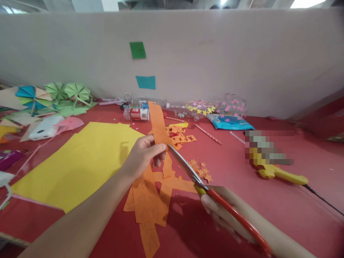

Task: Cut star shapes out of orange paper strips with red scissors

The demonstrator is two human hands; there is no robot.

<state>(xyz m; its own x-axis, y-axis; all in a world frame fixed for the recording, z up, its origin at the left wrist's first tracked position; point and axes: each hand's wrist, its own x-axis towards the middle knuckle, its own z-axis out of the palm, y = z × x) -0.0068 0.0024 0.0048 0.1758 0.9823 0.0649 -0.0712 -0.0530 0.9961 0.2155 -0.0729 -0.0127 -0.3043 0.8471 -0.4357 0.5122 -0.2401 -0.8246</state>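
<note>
My left hand (pixel 146 154) pinches an orange paper strip (pixel 158 123) and holds it upright above the table. In my right hand (pixel 223 208) is a pair of scissors (pixel 188 166) with red handles. Their blade tips touch or nearly touch the strip's right edge beside my left thumb. Below, several more orange paper strips (pixel 150 200) with faint pencil marks overlap on the red table. Cut-out orange stars (pixel 201 170) lie in a small heap right of the blades. Behind the held strip are orange scraps (pixel 185 138) with star-shaped holes.
Yellow paper sheets (pixel 88 157) cover the left. Folded paper fans (pixel 77 91) stand at the back left, near a white device (pixel 46 128). A plastic bottle (pixel 137 113), a striped straw (pixel 208 134) and a blue packet (pixel 228 122) lie behind. A yellow corded tool (pixel 282 174) rests right.
</note>
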